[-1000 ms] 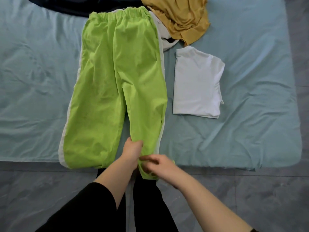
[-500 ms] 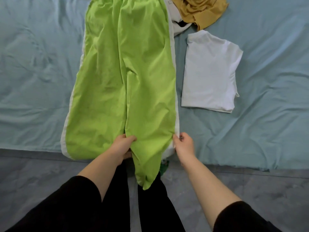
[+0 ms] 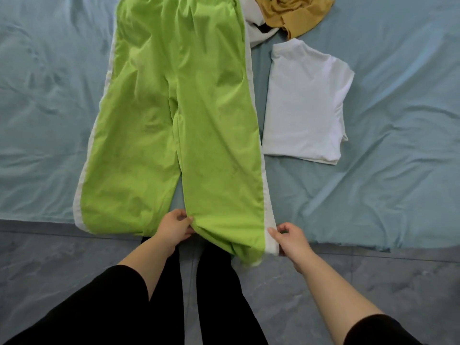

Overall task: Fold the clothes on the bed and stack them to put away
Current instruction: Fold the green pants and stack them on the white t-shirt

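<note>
Head view: flat lime trousers (image 3: 174, 120), hem pinched by left hand (image 3: 174, 226) and right hand (image 3: 290, 239).

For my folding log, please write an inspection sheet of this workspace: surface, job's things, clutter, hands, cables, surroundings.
Surface: bed sheet, blue-green, wrinkled.
Job's things: green trousers spread flat, hems over the bed edge; folded white shirt right of them; mustard garment crumpled at top.
Clutter: nothing seen.
Hands: left hand grips one leg's inner edge; right hand pinches its white side stripe.
Cables: nothing seen.
Surroundings: grey tiled floor.
</note>
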The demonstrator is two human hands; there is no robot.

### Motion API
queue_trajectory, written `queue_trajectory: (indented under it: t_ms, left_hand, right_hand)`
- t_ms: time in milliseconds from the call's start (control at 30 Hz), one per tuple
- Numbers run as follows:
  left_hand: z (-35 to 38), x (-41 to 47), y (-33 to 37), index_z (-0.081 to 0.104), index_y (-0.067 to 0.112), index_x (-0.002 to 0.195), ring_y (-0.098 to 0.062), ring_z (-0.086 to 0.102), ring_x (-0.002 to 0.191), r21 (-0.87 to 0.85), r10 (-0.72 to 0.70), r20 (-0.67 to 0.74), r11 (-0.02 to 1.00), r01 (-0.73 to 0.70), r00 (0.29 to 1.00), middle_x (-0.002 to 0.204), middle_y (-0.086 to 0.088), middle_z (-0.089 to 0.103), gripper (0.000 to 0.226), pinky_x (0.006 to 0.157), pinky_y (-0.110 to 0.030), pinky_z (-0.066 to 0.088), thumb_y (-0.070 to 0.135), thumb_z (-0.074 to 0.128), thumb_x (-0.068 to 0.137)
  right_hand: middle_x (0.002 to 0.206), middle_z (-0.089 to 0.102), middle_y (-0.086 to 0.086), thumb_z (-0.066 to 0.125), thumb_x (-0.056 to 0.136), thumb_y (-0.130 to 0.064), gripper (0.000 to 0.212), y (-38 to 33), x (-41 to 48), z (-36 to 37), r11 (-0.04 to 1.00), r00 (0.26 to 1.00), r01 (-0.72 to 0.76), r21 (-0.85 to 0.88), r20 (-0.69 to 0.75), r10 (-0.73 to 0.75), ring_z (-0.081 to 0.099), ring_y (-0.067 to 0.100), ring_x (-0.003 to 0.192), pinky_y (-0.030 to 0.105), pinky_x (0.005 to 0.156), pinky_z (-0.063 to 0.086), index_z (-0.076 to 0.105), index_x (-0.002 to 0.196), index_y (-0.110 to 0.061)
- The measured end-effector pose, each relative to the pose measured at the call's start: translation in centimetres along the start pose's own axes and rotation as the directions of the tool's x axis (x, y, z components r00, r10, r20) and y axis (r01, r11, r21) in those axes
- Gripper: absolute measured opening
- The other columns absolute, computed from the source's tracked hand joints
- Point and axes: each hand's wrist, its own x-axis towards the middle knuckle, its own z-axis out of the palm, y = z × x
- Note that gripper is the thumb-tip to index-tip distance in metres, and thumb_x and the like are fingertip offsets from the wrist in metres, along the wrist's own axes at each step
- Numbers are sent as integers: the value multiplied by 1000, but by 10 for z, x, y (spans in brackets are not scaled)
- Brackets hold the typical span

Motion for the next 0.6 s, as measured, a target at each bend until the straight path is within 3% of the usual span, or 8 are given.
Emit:
queue_trajectory:
  t_ms: [67, 133, 233, 300, 367, 433, 500, 600]
  left_hand:
    - [-1, 0, -2, 56, 6, 107, -19, 61, 76, 6, -3, 12, 1000, 3, 1000, 100, -12, 63, 11, 75, -30, 49, 9, 53, 97]
    - [0, 1, 4, 59, 6, 109, -20, 63, 85, -33, 29, 32, 999, -28, 999, 101, -8, 66, 17, 70, -26, 52, 11, 61, 93]
    - [4, 8, 15, 62, 6, 106, -22, 65, 93, -56, 126, -18, 990, -127, 992, 104, -8, 69, 19, 78, -33, 55, 15, 66, 90]
    - [5, 14, 20, 63, 8, 103, -25, 65, 98, -51, 156, -73, 986, -160, 985, 105, -9, 69, 15, 90, -40, 54, 16, 65, 90]
    - [2, 22, 20, 63, 6, 102, -30, 64, 100, -18, 145, -102, 989, -148, 984, 106, -13, 68, 14, 93, -45, 52, 14, 64, 91]
    - [-2, 27, 23, 62, 4, 102, -30, 63, 94, 51, 109, -82, 993, -106, 991, 103, -15, 66, 15, 85, -43, 55, 13, 64, 91]
    - [-7, 28, 30, 59, 5, 89, -26, 60, 82, 122, 72, -45, 990, -66, 996, 94, -13, 63, 11, 67, -34, 54, 13, 65, 90]
    - [-24, 29, 48, 59, 6, 81, -22, 58, 66, 169, 126, -59, 979, -114, 990, 82, -14, 62, 16, 59, -27, 48, 17, 68, 89]
  right_hand:
    - [79, 58, 13, 66, 89, -16, 17, 1, -3, 0, 999, 999, -28, -17, 46, 29, 53, 21, 73, 35, 66, 49, 52, 79, -12]
    - [82, 62, 12, 68, 87, -19, 14, -8, -2, 1, 999, 997, 36, -24, 64, -34, 56, 21, 76, 30, 67, 46, 58, 89, -10]
    - [90, 68, 9, 70, 86, -26, 27, -32, 9, 6, 989, 992, 124, 76, -1, -125, 64, 16, 80, 24, 67, 50, 60, 107, -11]
    - [91, 69, 8, 71, 85, -26, 28, -46, 19, 12, 984, 987, 160, 84, -31, -158, 66, 15, 80, 24, 69, 54, 61, 106, -10]
    - [85, 67, 9, 70, 85, -23, 21, -51, 29, 16, 974, 973, 217, -60, -71, -221, 62, 22, 78, 30, 70, 50, 61, 94, -7]
    - [73, 58, 4, 70, 85, -24, 20, -54, 37, 17, 940, 960, 224, -259, -108, -258, 53, 22, 73, 29, 63, 37, 56, 81, -10]
    - [76, 57, 2, 69, 85, -25, 20, -58, 40, 17, 912, 964, 170, -374, -130, -233, 56, 24, 79, 28, 65, 34, 53, 83, -14]
    - [111, 61, 9, 68, 81, -22, 32, -73, 31, 24, 910, 941, 125, -395, -245, -235, 59, 29, 102, 33, 81, 44, 55, 109, -14]
